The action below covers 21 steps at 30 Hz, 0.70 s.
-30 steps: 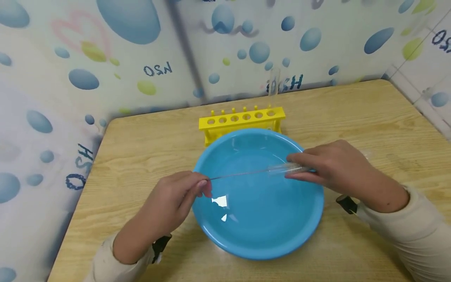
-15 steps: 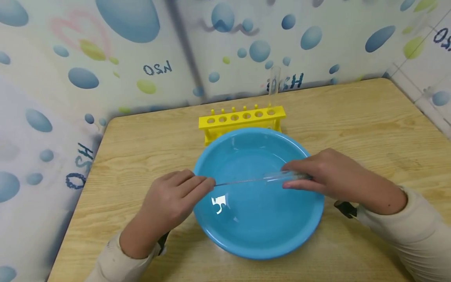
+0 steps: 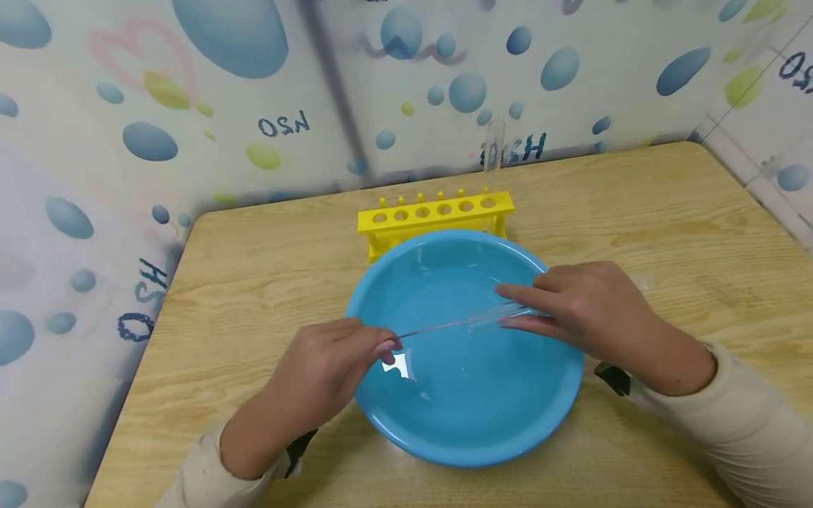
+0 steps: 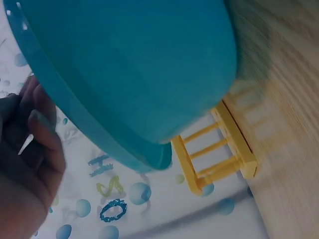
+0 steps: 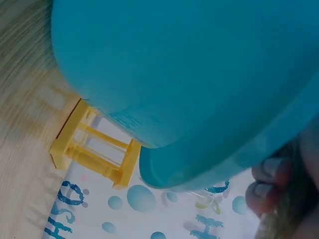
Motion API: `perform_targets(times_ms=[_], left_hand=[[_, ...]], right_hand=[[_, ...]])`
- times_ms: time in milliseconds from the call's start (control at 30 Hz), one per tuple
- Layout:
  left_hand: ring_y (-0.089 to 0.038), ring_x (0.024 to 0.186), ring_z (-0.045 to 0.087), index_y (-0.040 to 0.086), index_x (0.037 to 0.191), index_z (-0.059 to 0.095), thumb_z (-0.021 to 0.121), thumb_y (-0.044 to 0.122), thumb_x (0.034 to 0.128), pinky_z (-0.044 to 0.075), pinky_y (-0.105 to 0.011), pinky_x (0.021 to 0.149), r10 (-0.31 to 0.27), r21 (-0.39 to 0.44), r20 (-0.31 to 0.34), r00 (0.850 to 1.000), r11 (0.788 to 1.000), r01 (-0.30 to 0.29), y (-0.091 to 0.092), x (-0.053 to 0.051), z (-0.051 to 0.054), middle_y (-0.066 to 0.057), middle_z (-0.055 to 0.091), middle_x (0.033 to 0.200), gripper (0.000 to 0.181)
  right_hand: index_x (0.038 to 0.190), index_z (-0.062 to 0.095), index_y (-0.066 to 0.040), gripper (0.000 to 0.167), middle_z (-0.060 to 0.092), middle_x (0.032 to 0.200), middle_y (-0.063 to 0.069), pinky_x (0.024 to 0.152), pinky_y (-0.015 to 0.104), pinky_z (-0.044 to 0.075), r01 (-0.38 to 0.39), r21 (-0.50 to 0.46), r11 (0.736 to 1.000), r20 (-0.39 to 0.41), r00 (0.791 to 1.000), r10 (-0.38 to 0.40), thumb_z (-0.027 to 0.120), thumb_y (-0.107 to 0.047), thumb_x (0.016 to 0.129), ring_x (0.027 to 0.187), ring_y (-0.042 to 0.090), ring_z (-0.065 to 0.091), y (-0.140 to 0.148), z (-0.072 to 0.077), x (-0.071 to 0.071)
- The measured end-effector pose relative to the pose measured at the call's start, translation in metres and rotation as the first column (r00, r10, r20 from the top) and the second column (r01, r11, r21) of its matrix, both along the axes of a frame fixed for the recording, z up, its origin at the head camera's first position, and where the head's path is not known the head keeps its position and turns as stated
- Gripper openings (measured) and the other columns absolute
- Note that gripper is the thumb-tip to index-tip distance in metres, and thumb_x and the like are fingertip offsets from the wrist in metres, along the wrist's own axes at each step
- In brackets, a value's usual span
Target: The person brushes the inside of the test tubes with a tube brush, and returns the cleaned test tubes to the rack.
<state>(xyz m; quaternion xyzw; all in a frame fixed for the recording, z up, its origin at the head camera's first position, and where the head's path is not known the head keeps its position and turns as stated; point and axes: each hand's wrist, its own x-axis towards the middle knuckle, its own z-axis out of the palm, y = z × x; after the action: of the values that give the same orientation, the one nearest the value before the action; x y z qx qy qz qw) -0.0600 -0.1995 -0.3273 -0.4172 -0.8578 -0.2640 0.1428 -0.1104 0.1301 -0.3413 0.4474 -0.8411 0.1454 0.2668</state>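
Over the blue basin (image 3: 466,455), my left hand (image 3: 324,367) pinches the end of the twisted-wire handle of a test tube brush (image 3: 438,327) between thumb and fingers. That wire runs rightward into the mouth of a clear glass test tube (image 3: 492,315). My right hand (image 3: 591,303) grips the tube, thumb below and fingers above, lying nearly level. The tube's closed end is hidden in the palm. The right wrist view shows brownish bristles (image 5: 279,219) beside the right fingertips. In the left wrist view the curled left fingers (image 4: 47,134) lie beside the basin's rim.
A yellow test tube rack (image 3: 438,209) stands directly behind the basin. Another clear test tube (image 3: 494,144) stands upright in its right-end hole. The wooden table (image 3: 267,282) meets a patterned wall (image 3: 343,42) at the back.
Both hands have shifted slightly toward each other, and less bare wire shows between them. My left hand has turned over and back, its fingertips hidden half a second ago and visible now.
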Motion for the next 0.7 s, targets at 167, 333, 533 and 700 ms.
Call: perform_targets(times_ms=[167, 333, 533, 700], left_hand=[[-0.002, 0.076, 0.067, 0.010, 0.098, 0.072, 0.064, 0.001, 0.0954, 0.054, -0.013, 0.070, 0.017, 0.043, 0.221, 0.975, 0.999, -0.027, 0.002, 0.006, 0.000, 0.007, 0.071, 0.081, 0.013], [-0.002, 0.077, 0.068, 0.010, 0.097, 0.072, 0.062, 0.005, 0.0978, 0.056, -0.014, 0.071, 0.012, 0.060, 0.247, 0.969, 0.998, -0.027, 0.006, 0.007, 0.000, 0.007, 0.072, 0.082, 0.012], [-0.006, 0.068, 0.066, 0.011, 0.094, 0.071, 0.054, 0.022, 0.1041, 0.056, -0.016, 0.063, 0.034, -0.020, -0.017, 0.999, 0.999, -0.034, 0.010, 0.004, -0.005, 0.004, 0.074, 0.078, 0.023], [-0.009, 0.065, 0.065, 0.008, 0.093, 0.072, 0.053, 0.024, 0.1052, 0.056, -0.021, 0.059, 0.006, -0.081, -0.249, 0.968, 0.996, -0.027, 0.012, 0.002, -0.005, 0.001, 0.076, 0.082, 0.028]], right_hand=[[0.111, 0.078, -0.020, 0.063, 0.053, 0.060, -0.004, 0.043, 0.018, 0.030, 0.023, 0.014, 1.000, -0.055, 0.998, -0.022, 0.028, -0.058, 0.105, 0.053, 0.008, 0.041, -0.003, 0.000, 0.001], [0.116, 0.076, -0.019, 0.063, 0.055, 0.063, -0.003, 0.045, 0.020, 0.036, 0.030, 0.016, 0.999, -0.042, 0.999, -0.029, 0.027, -0.057, 0.106, 0.058, 0.010, 0.044, -0.005, 0.000, 0.003], [0.119, 0.075, -0.017, 0.065, 0.057, 0.064, -0.004, 0.046, 0.019, 0.039, 0.004, 0.014, 1.000, 0.025, 1.000, -0.004, 0.028, -0.060, 0.104, 0.057, 0.008, 0.049, -0.007, -0.002, 0.007], [0.122, 0.072, -0.016, 0.060, 0.071, 0.076, -0.005, 0.052, 0.019, 0.048, -0.041, 0.017, 0.999, 0.190, 0.981, 0.037, 0.037, -0.060, 0.101, 0.060, 0.006, 0.061, -0.007, -0.002, 0.009]])
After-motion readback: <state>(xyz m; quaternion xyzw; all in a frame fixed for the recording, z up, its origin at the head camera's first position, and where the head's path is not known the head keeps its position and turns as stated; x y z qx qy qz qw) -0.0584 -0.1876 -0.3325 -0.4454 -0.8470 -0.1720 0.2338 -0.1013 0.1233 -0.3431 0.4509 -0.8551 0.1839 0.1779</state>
